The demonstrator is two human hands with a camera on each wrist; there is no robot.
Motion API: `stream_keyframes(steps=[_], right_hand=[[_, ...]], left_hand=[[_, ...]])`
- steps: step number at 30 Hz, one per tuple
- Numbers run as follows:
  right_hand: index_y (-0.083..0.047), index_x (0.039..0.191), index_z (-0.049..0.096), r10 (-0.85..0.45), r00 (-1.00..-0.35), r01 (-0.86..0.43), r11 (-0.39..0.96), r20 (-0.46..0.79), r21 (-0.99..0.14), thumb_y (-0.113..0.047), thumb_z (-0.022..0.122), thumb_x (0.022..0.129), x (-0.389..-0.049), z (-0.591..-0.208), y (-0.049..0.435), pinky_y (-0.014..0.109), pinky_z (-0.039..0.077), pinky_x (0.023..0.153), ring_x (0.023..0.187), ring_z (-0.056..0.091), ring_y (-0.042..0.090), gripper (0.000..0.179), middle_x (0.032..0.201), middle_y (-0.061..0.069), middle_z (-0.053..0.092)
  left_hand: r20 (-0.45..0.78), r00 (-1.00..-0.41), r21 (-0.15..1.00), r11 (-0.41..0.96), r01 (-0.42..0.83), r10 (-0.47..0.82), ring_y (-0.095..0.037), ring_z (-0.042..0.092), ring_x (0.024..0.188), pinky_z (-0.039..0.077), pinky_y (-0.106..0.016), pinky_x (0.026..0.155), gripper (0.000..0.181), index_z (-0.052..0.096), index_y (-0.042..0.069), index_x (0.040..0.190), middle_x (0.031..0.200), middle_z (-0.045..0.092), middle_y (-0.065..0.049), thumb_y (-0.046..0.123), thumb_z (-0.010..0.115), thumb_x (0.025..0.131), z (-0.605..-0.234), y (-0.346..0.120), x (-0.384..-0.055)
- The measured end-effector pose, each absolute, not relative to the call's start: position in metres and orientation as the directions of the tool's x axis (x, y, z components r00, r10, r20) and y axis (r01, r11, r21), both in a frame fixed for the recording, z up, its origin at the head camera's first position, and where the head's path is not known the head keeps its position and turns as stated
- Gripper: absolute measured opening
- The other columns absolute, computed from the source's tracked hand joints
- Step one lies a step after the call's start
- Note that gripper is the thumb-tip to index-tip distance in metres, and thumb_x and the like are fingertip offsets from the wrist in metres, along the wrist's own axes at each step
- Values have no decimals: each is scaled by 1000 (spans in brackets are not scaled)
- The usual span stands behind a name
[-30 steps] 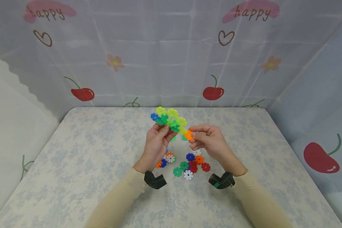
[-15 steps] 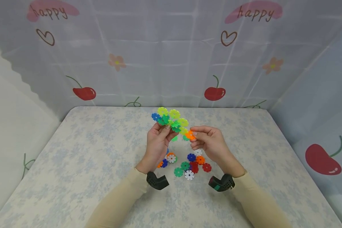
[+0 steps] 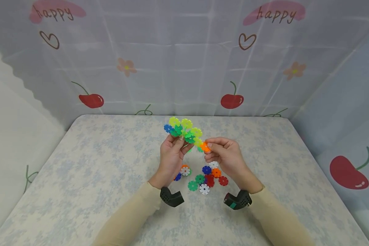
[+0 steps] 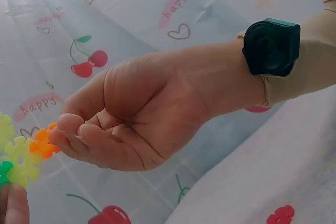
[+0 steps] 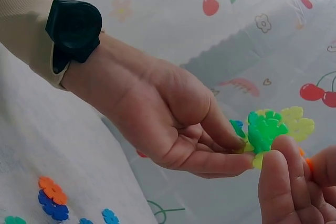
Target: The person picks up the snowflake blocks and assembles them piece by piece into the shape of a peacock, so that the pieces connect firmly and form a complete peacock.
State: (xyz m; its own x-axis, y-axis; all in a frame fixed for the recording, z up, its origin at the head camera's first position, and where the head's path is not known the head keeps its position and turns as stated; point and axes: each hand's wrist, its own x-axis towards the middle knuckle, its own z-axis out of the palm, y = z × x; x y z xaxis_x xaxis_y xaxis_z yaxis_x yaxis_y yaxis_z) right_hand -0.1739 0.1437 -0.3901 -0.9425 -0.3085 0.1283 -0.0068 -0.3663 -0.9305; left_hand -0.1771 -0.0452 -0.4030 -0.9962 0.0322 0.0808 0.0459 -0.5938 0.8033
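- Head view: L hand (image 3: 172,152) pinches the disc cluster (image 3: 184,132) betw. thumb & fingers, held up over the patterned table (image 3: 117,164).
- Same view: R hand (image 3: 226,152) pinches an orange disc (image 3: 205,147) at the cluster's R end, against a yellow-green disc (image 3: 197,141); can't tell if the slots are engaged.
- Only head view gives the full cluster: yellow-green & green discs, plus a blue disc (image 3: 168,128) at its L end.
- L wrist cam shows the R hand's pinch close up: thumb & fingertips on the orange disc's edge, disc overlapping the yellow-green one. Blue end out of frame; of the L hand, just fingertips at bottom L corner.
- R wrist cam shows the L hand's grip instead, thumb & fingers at the cluster's base; orange disc mostly hidden behind R fingers.
- Loose discs on table, head view: white (image 3: 204,189), red (image 3: 223,180), dk blue (image 3: 207,169), green (image 3: 192,186), etc., nearer the wearer than the cluster.
- R wrist cam adds lt blue discs (image 5: 109,216) at bottom, hidden in head view.
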Motion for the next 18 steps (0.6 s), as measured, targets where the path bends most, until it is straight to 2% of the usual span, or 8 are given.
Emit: stream_keyframes(steps=[6, 12, 18], right_hand=[[-19, 95, 79, -241, -964, -18, -368, 113, -930, 4, 50, 102, -171, -391, 140, 25, 63, 65, 63, 74, 7, 37, 77, -4, 77], [-21, 93, 78, -191, -979, 0, -350, 71, -937, 3, 51, 102, -171, -392, 136, 25, 63, 64, 62, 74, 7, 38, 74, -5, 76], [-22, 94, 76, -193, -981, 46, -315, 17, -948, -1, 52, 104, -173, -391, 134, 24, 63, 66, 64, 74, 7, 34, 75, -5, 76]], left_hand=[[108, -994, 822, -562, 93, -8, -9, 71, 99, 60, -26, 92, 23, 50, -1, 129, 111, 64, -1, 3, 46, 107, -405, -42, -175], [191, -981, 840, -513, 178, -27, -11, 71, 105, 59, -29, 95, 26, 48, -5, 132, 114, 64, -2, 3, 47, 107, -408, -41, -173], [186, -982, 836, -520, 174, -30, -11, 70, 102, 59, -28, 94, 23, 49, -4, 129, 112, 63, -2, 3, 46, 107, -408, -42, -176]])
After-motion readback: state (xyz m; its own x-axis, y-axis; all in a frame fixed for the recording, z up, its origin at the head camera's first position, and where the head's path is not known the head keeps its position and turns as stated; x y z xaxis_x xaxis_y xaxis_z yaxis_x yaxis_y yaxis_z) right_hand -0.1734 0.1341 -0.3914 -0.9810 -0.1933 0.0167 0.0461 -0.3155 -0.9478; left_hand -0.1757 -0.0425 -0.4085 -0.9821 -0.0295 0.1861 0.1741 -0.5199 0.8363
